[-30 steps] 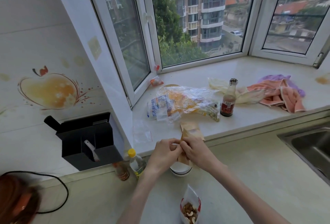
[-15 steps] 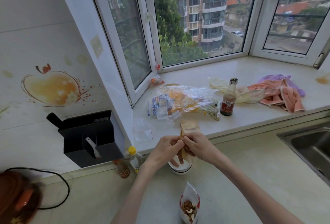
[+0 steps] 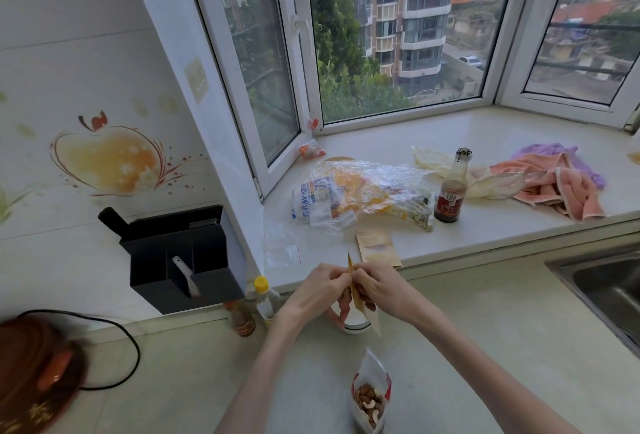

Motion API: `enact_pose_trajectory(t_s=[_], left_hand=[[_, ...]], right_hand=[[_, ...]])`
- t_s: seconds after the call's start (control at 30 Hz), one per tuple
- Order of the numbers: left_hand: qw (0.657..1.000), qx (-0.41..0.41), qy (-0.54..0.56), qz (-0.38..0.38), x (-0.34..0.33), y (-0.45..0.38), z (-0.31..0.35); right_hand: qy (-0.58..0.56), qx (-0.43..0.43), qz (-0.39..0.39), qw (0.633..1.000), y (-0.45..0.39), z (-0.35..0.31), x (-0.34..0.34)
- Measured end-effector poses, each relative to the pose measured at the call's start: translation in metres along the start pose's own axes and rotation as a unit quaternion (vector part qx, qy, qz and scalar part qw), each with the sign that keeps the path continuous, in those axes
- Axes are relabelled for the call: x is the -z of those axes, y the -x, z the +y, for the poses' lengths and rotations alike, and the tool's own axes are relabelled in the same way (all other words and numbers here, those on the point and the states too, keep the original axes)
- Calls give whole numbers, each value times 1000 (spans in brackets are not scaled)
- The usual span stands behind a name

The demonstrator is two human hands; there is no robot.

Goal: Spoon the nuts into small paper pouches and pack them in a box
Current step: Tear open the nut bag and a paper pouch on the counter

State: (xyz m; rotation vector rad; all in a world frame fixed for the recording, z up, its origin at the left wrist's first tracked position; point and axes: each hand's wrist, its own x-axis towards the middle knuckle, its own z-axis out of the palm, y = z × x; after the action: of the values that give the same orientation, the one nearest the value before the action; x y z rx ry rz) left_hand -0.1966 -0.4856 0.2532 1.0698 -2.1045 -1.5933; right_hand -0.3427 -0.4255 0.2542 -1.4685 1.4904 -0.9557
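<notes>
We note a bay window [image 3: 363, 35] across the top of the frame, white frames, daylight, apartment blocks [image 3: 408, 11] and trees beyond. A pale stone sill [image 3: 519, 135] runs centre to right. At left we list a white tiled wall [image 3: 69, 35] with an orange apple decal [image 3: 107, 156] and a black wall rack [image 3: 180, 257]. A light countertop [image 3: 485, 347] fills the bottom; a steel sink [image 3: 609, 288] sits at the right edge.
</notes>
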Motion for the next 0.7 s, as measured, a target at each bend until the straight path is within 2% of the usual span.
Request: enact_pose_trajectory(t_s=[0.2,0.43,0.57,0.7], left_hand=[[998,-43,43,29,-5,-3,-7],[984,-64,156,63,-13,-11,-13],[985,-91,132,62,-14,-11,-13],[988,-83,97,86,-10,-8,-16]], right_hand=[[-27,1,21,999,-4,5,-4],[-96,14,31,995,-12,3,-5],[-65,21,31,997,-11,10,-3],[-5,34,34,999,-12,15,-4]])
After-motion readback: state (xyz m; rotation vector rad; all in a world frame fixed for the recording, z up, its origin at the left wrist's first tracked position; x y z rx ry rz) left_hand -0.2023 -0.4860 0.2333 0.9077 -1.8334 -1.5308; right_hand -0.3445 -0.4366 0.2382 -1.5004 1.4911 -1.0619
